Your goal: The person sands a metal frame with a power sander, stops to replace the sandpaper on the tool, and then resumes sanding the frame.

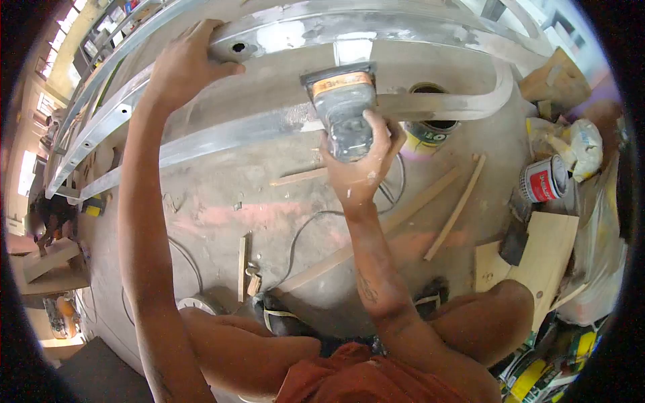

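Note:
My right hand [366, 161] is wrapped around the body of an electric sander [342, 117], grey and dusty with an orange band near its pad end. The sander lies against the lower bar of a metal frame [242, 131], and its pad points away from me. Up and to the left, my left hand [191, 67] grips the frame's upper bar beside a dark hole, its thumb on the near side. Whitish filler patches [282, 35] show on that upper bar. The fingers of my left hand go partly out of sight behind the metal.
An open can [430, 127] stands behind the lower bar. A power cord [316, 218] and wooden strips [457, 208] lie on the concrete floor. At right are a red-labelled can [543, 180], a plywood piece [554, 252] and plastic bags [584, 148]. Another person is at far left.

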A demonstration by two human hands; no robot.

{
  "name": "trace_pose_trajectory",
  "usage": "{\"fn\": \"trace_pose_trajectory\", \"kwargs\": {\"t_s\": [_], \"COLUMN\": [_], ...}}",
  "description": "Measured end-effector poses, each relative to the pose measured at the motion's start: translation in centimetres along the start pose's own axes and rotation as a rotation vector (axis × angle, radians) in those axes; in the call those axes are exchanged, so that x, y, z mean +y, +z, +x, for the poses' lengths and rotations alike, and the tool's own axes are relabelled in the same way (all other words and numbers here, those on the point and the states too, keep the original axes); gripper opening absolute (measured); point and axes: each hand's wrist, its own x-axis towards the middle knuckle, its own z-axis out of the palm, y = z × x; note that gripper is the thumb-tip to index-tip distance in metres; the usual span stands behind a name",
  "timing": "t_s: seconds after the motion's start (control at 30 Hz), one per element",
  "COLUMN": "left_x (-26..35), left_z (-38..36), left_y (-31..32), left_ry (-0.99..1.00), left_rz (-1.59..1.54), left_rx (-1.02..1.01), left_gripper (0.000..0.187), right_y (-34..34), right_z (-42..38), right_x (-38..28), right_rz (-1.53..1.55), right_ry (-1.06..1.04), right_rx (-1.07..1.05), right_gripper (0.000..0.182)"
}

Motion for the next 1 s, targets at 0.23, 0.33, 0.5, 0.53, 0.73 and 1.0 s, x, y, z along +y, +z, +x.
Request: {"fn": "trace_pose_trajectory", "kwargs": {"t_s": [0.23,0.33,0.5,0.53,0.73,1.0], "left_x": [0.5,0.6,0.3,0.3,0.0,0.6], "left_z": [-0.1,0.0,-0.1,-0.1,-0.2,-0.1], "left_y": [-0.1,-0.3,-0.2,-0.2,0.4,-0.4], "left_ry": [-0.045,-0.056,-0.038,-0.025,-0.026,-0.025], "left_rz": [-0.017,-0.028,-0.041,-0.019,-0.043,-0.056], "left_rx": [-0.032,-0.051,-0.05,-0.038,-0.006,-0.066], "left_gripper": [0.073,0.073,0.073,0.073,0.074,0.069], "right_y": [-0.8,-0.6,-0.1,-0.2,-0.6,0.0], "right_z": [1.2,0.8,0.2,0.5,2.1,1.7], "right_x": [-1.0,-1.2,-1.3,-1.2,-2.1,-0.8], "right_rz": [-0.054,-0.035,-0.015,-0.024,-0.055,-0.003], "right_ry": [-0.042,-0.047,-0.019,-0.011,-0.026,-0.075], "right_rx": [-0.089,-0.128,-0.07,-0.056,-0.119,-0.004], "right_gripper": [0.082,0.081,0.081,0.081,0.082,0.084]}}
